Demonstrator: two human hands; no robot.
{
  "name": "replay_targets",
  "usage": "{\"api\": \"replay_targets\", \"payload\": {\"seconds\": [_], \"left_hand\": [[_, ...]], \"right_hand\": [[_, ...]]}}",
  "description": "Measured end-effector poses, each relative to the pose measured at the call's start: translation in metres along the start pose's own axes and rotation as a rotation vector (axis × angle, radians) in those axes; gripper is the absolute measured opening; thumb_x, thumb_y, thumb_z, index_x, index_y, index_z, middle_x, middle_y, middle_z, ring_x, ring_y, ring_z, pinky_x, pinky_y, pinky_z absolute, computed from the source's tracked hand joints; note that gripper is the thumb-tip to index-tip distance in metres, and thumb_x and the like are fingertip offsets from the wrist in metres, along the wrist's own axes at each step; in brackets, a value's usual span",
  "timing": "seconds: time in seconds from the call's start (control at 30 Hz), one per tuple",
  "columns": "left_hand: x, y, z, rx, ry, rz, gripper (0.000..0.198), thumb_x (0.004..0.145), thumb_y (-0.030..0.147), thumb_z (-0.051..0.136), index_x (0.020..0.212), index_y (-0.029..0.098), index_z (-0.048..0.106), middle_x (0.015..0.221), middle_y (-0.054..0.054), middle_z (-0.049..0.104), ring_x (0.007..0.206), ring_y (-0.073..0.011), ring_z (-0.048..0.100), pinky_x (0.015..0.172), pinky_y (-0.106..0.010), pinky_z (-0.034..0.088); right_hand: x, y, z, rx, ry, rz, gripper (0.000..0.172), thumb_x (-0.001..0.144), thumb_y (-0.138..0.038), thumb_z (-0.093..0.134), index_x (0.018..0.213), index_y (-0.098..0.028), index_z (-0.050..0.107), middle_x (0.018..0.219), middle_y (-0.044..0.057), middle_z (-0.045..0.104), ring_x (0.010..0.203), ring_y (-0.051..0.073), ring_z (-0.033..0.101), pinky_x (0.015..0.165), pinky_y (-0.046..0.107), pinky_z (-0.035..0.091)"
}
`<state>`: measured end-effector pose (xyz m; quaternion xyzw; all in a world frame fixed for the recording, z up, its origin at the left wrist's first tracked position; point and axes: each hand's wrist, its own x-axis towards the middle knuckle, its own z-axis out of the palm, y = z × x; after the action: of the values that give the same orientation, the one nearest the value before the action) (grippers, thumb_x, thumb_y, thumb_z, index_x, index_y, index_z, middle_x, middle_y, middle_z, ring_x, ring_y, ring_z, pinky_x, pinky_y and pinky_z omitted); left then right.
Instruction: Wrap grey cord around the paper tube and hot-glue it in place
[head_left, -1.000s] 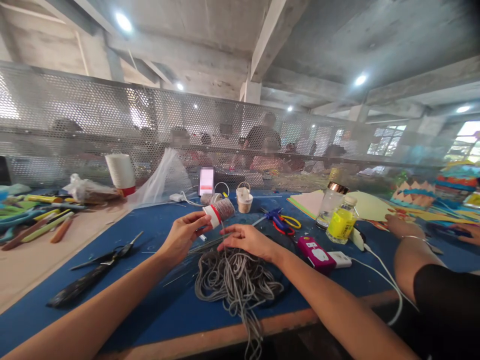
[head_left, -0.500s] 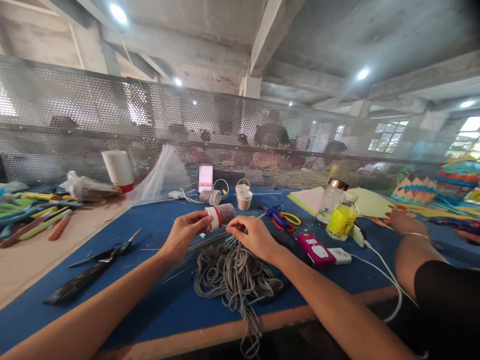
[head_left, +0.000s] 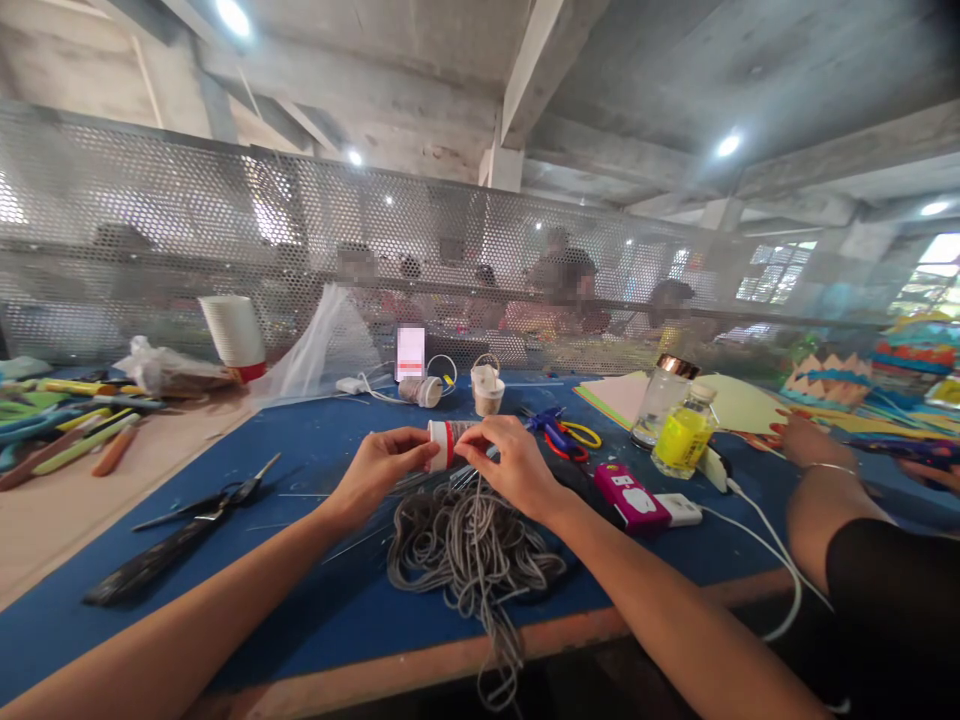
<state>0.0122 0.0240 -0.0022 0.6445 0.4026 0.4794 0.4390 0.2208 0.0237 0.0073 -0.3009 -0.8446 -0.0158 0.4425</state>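
Note:
A small paper cup (head_left: 441,446) with a white and red rim, its body wrapped in grey cord, lies on its side in the air over the blue table mat. My left hand (head_left: 379,470) pinches its white rim end. At the cup's wrapped side, my right hand (head_left: 510,465) has its thumb and fingers closed on the grey cord, partly hiding the cup. Directly below, a loose heap of grey cord (head_left: 476,550) spreads on the mat and hangs over the front edge.
Black-handled scissors (head_left: 202,520) lie left. Behind stand a little bucket (head_left: 487,390) and a phone (head_left: 410,352). To the right are pliers (head_left: 551,430), a magenta box (head_left: 630,498), a yellow bottle (head_left: 684,440) and another person's arm (head_left: 829,495). Stacked paper cups (head_left: 234,335) stand back left.
The cup has turned more level and shifted slightly. My right hand has moved up against its wrapped side, and now covers more of it.

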Motion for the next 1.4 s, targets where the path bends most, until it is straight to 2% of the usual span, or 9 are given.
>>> {"api": "replay_targets", "payload": {"seconds": [0.23,0.7,1.17,1.4], "left_hand": [[-0.0018,0.0019,0.0011,0.0,-0.022,-0.008,0.021,0.076,0.035,0.072,0.085,0.017,0.075,0.073,-0.001,0.069,0.067,-0.0143,0.056,0.065,-0.026,0.041],[-0.0032,0.0009,0.0014,0.014,-0.09,0.0,0.021,0.077,0.035,0.071,0.084,0.016,0.075,0.074,-0.002,0.068,0.068,-0.0143,0.055,0.065,-0.027,0.04],[-0.004,0.0037,0.0029,0.052,-0.08,-0.007,0.025,0.075,0.04,0.071,0.082,0.016,0.074,0.071,-0.003,0.068,0.066,-0.0164,0.058,0.063,-0.027,0.043],[-0.005,0.0052,0.0032,0.037,-0.097,-0.009,0.022,0.076,0.037,0.071,0.08,0.015,0.073,0.069,-0.001,0.067,0.064,-0.0146,0.056,0.063,-0.026,0.041]], "right_hand": [[0.0,0.0023,-0.0003,-0.009,0.032,0.008,0.003,0.091,-0.025,0.061,0.089,-0.022,0.062,0.082,-0.001,0.066,0.08,0.013,0.059,0.086,0.03,0.04],[0.0001,0.0058,-0.0011,-0.059,0.035,0.037,0.01,0.092,-0.032,0.06,0.091,-0.023,0.064,0.08,0.0,0.066,0.08,0.015,0.06,0.086,0.031,0.04],[0.0001,0.0053,-0.0023,-0.106,0.038,0.043,0.012,0.093,-0.031,0.059,0.09,-0.022,0.065,0.079,0.0,0.064,0.078,0.014,0.059,0.084,0.031,0.037],[0.0001,0.0059,-0.0013,-0.115,0.048,0.038,0.012,0.093,-0.031,0.059,0.089,-0.022,0.065,0.08,0.0,0.065,0.078,0.014,0.058,0.083,0.03,0.037]]}}
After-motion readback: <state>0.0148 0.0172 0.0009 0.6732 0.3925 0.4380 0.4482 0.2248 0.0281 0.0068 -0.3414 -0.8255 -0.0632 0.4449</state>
